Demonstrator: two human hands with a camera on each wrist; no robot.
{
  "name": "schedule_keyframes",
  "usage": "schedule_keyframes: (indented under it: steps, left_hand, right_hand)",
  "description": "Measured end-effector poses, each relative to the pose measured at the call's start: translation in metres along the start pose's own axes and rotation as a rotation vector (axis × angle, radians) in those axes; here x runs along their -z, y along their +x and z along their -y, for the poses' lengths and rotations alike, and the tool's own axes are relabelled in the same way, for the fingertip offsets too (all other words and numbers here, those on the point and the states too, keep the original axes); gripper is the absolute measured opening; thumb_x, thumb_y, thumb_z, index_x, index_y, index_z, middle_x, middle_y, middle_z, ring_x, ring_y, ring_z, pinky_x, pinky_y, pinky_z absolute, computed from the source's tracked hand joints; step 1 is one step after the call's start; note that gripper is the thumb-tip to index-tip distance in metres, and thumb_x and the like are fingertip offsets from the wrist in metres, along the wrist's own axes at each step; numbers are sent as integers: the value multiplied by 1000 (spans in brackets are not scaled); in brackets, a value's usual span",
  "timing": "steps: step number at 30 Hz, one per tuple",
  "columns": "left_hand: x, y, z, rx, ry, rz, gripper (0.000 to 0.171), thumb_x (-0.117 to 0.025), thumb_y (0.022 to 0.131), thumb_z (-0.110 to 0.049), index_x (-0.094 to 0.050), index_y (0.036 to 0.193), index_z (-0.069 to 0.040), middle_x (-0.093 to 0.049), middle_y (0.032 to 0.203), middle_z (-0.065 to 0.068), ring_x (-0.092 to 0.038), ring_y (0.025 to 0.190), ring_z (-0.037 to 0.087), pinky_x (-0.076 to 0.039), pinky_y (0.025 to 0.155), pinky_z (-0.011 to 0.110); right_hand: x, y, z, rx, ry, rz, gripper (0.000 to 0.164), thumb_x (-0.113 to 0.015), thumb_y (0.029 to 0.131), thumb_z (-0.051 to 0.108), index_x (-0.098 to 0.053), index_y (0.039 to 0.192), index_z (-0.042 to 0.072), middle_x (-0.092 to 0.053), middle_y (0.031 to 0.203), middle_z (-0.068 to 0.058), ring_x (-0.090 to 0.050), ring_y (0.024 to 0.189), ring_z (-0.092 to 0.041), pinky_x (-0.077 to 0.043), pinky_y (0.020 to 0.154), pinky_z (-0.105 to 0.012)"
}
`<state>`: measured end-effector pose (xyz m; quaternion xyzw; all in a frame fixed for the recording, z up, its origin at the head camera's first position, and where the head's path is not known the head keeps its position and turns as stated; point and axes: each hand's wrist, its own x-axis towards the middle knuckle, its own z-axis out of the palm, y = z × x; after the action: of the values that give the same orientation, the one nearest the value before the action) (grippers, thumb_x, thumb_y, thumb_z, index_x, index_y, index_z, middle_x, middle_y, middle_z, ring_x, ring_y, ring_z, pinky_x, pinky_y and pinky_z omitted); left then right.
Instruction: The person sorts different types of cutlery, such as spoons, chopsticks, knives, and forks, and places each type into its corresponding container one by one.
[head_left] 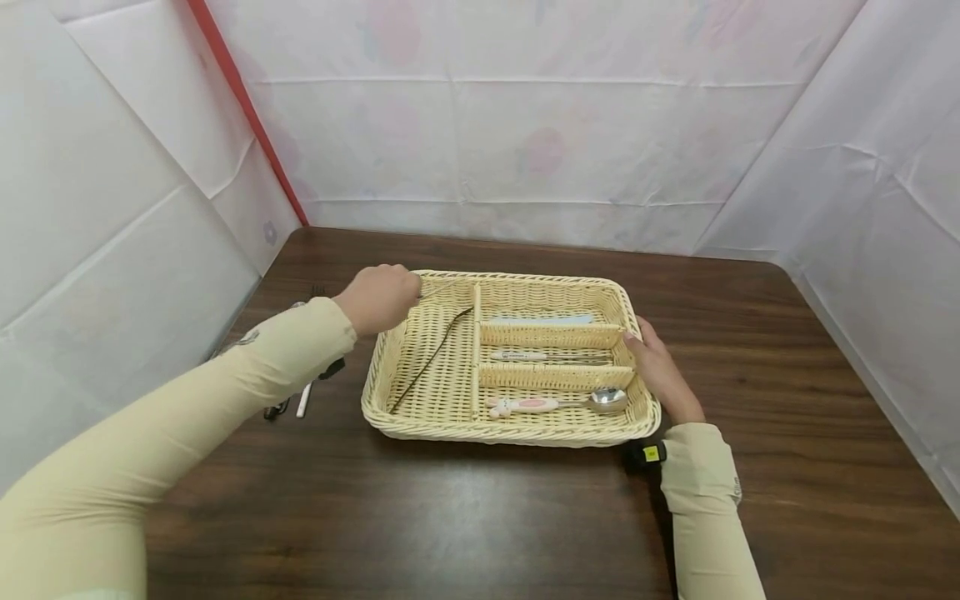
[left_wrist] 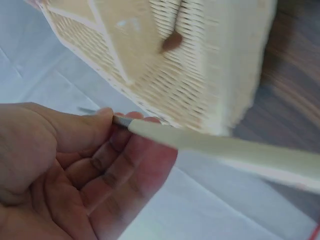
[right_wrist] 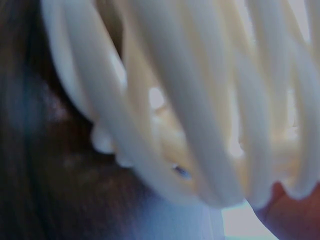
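Observation:
My left hand (head_left: 382,298) is over the back left corner of a cream wicker basket (head_left: 427,429). In the left wrist view, its thumb and fingers pinch the metal neck of a utensil with a pale handle (left_wrist: 225,149); I cannot tell which kind. At the basket's right end, my right hand (head_left: 660,375) holds the rim, thumb over the top edge. A dark, slim, long-handled utensil (head_left: 431,358) lies in the large left compartment. On the right, three compartments hold a light blue flat piece (head_left: 551,319), a white-handled metal utensil (head_left: 525,356) and a bunny-handled spoon (head_left: 528,406).
Left of the basket, partly behind my left sleeve (head_left: 255,367), several utensils lie on the dark wooden table (head_left: 450,517), among them a fork (head_left: 318,290) and a white handle (head_left: 303,402). White patterned sheets (head_left: 547,150) hang behind and along both sides.

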<state>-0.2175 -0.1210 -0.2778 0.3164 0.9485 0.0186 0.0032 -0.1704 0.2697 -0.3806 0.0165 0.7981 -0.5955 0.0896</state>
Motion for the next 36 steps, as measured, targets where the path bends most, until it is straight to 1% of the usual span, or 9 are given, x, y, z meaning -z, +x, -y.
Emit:
schedule_keyframes:
  steps: [6,9,11,15,19,23,27,32,36]
  left_hand:
    - [3,21,-34,-149,69,-49,11,-61,89,0,-65,79,0,-63,71,12,-59,60,23,-52,55,36]
    - [3,32,-49,-204,85,-55,12,-61,90,-1,-66,78,-3,-64,73,10,-60,63,22,-52,57,37]
    - [3,40,-58,-230,78,-49,10,-64,89,-5,-67,80,-5,-66,76,8,-63,67,23,-53,61,38]
    - [5,56,-77,-254,76,-13,7,-66,90,-11,-72,89,-7,-70,87,6,-66,77,21,-54,68,35]
    - [3,71,-96,-285,67,6,11,-65,91,-13,-73,97,-8,-71,94,4,-67,85,19,-54,73,31]
    - [-7,83,-112,-312,24,35,10,-63,92,-13,-72,92,-9,-70,90,2,-66,82,17,-53,74,30]
    - [-17,92,-126,-337,-20,78,9,-64,92,-13,-72,90,-9,-70,87,1,-65,79,15,-52,74,27]
    - [-26,101,-138,-363,4,81,8,-63,92,-13,-71,90,-11,-69,85,0,-63,76,13,-51,71,27]
    - [-36,106,-143,-353,4,114,12,-58,95,-12,-66,86,-10,-65,80,1,-55,68,12,-48,66,27]
  right_hand:
    - [-2,-3,-1,4,-18,-13,61,-29,104,35,-4,153,9,-14,154,-23,-23,137,-37,-18,111,-49]
    - [-2,-3,-1,-5,-10,-15,60,-29,104,33,-4,153,9,-12,154,-23,-21,138,-37,-17,111,-49]
    - [-2,-5,4,-7,-4,-7,58,-27,105,27,-2,153,7,-11,154,-24,-20,138,-38,-15,111,-50]
    - [0,-5,6,-5,1,-12,55,-25,105,22,-1,153,8,-15,153,-25,-24,136,-38,-17,110,-49]
    - [2,-5,0,-14,23,-22,57,-27,105,26,-1,153,10,-15,154,-22,-25,136,-37,-20,110,-49]
    - [1,-6,-2,-25,60,-18,57,-28,105,26,-2,153,11,-14,154,-20,-25,136,-36,-22,109,-49]
    - [-1,-6,-3,-20,47,-24,57,-28,105,25,-2,153,9,-13,155,-20,-23,137,-35,-20,110,-48]
    - [-2,-6,-2,-4,26,-35,56,-28,105,22,-3,152,7,-17,153,-22,-24,136,-36,-20,110,-48]
    - [-5,-4,-1,1,43,-32,54,-27,105,21,-5,152,7,-21,151,-24,-29,134,-37,-23,109,-47]
